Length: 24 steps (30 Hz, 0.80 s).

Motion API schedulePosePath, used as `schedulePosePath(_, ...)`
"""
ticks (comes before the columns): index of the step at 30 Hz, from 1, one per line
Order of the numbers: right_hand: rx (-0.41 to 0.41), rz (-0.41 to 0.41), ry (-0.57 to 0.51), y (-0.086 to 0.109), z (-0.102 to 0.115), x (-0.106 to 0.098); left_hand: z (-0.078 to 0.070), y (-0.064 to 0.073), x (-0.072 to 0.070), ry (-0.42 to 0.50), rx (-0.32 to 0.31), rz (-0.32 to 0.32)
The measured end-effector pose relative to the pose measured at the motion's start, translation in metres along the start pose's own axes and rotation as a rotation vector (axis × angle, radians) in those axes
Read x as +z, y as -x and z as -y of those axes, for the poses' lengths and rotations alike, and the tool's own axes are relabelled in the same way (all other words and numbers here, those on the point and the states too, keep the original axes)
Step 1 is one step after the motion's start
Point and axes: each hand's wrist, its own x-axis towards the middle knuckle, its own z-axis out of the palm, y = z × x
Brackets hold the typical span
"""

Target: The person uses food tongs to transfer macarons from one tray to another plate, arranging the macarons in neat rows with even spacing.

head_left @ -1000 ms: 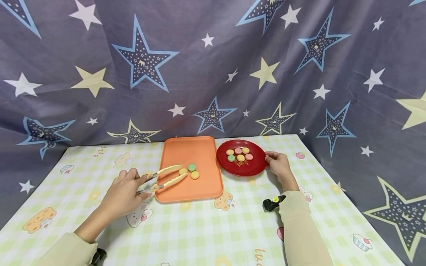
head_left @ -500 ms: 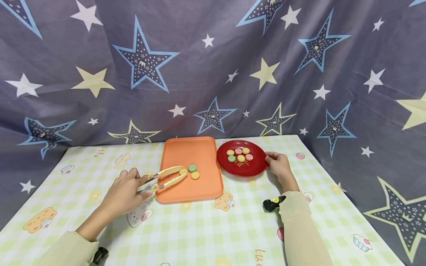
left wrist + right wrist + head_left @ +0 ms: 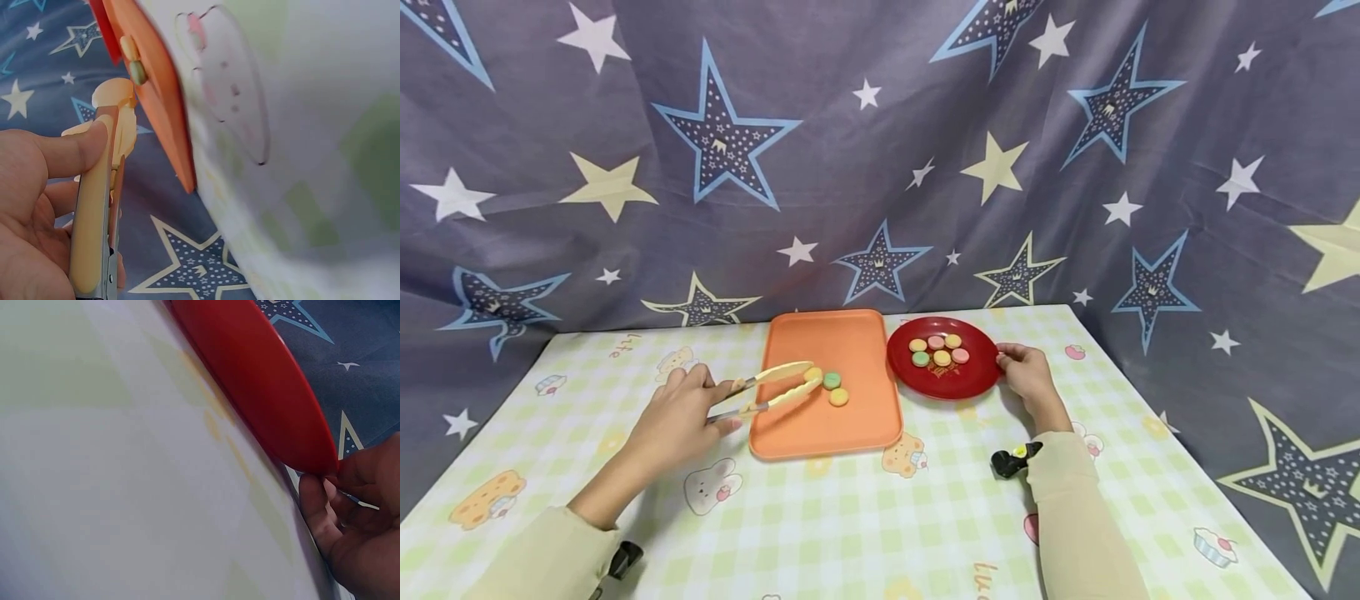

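My left hand [image 3: 676, 421] grips a pair of tongs [image 3: 94, 219] with pale yellow ends, thumb along one arm in the left wrist view. Between the tong tips, over the orange tray [image 3: 823, 333], is a yellow macaron [image 3: 812, 374]. A green macaron [image 3: 832, 381] and another yellow macaron [image 3: 838, 397] lie on the tray just to its right. At the right, my right hand [image 3: 1028, 375] pinches the rim of a red plate [image 3: 256, 381] between thumb and fingers. Several pink, yellow and green macarons [image 3: 942, 357] rest on that plate.
Tray and plate stand side by side towards the back of a table covered with a green-checked cloth [image 3: 850, 533]. A dark star-patterned curtain [image 3: 820, 167] hangs behind and to the right of the table.
The tongs and left hand have risen slightly, and the yellow macaron between the tips has shifted up with them. My right hand keeps its pinch on the plate, which stays in place.
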Motion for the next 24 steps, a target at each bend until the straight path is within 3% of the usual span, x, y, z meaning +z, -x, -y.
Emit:
schedulePosePath(12,-0.006,0.002,-0.004,0.001,0.0,-0.001,-0.01,-0.022,-0.003,-0.012,0.042,-0.034)
schedulePosePath(24,-0.002,0.004,-0.007,0.001,0.002,-0.001,-0.033,-0.049,0.003,-0.003,0.051,-0.021)
